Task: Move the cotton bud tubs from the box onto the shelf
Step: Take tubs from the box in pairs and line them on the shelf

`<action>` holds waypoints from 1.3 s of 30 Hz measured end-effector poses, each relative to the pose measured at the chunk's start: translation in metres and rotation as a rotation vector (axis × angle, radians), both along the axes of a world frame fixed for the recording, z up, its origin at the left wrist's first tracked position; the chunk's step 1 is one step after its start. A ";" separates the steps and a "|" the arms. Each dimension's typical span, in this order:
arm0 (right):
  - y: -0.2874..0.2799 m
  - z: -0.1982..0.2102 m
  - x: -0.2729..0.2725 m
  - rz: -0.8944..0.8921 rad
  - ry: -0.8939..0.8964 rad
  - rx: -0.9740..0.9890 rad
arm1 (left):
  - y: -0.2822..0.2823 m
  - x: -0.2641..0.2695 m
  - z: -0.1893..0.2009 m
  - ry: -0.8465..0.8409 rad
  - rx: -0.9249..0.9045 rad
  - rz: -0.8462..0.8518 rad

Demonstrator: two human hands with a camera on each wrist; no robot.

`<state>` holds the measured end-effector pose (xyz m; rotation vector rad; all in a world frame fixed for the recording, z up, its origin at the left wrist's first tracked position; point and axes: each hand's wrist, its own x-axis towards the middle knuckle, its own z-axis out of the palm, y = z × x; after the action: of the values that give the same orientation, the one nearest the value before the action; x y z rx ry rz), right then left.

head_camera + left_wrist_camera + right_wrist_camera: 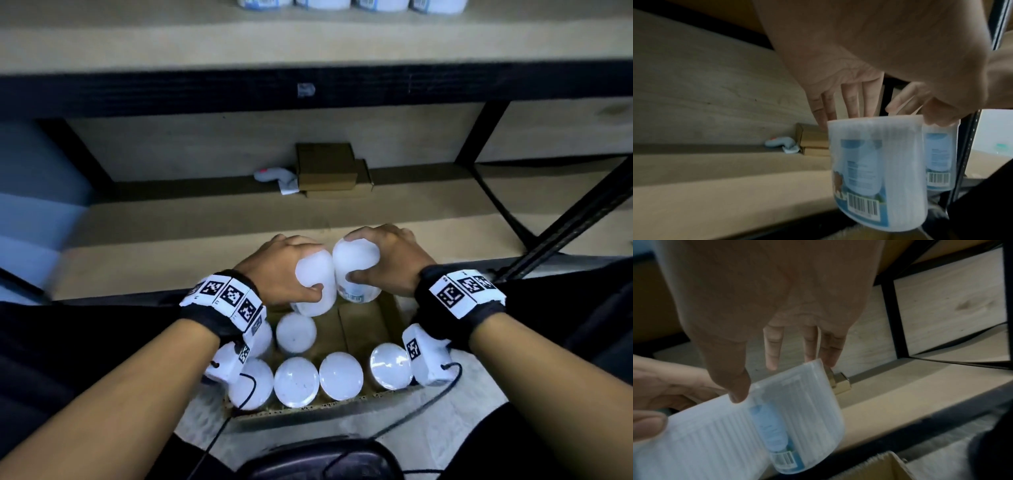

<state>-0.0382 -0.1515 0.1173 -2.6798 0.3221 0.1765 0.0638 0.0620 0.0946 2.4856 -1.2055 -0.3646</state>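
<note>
Two white cotton bud tubs with blue labels hang side by side, touching, over the far end of the cardboard box [359,329]. My left hand [298,263] grips the left tub [315,284] by its top, thumb on the near side. In the left wrist view this tub [875,170] hangs upright under the fingers [851,100]. My right hand [380,257] grips the right tub [356,270], which in the right wrist view tilts [797,410] beside the left one [705,443]. Several more tubs [296,382] stand in the box. The lower shelf board [171,233] lies just beyond.
Small cardboard boxes [325,168] and a grey object with a red spot [274,176] sit at the back of the lower shelf. A black frame rail [205,92] runs overhead, with a diagonal brace [565,222] at right. Several tubs [325,3] line the upper shelf.
</note>
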 end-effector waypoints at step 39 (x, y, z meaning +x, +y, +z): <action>0.125 0.277 0.131 0.237 -0.659 0.223 | 0.161 0.096 0.329 -0.353 -0.203 0.119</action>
<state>0.0933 -0.0260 0.3947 -2.3792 -0.2091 -0.5583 0.1594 0.2234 0.4234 2.4906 -1.1456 0.2285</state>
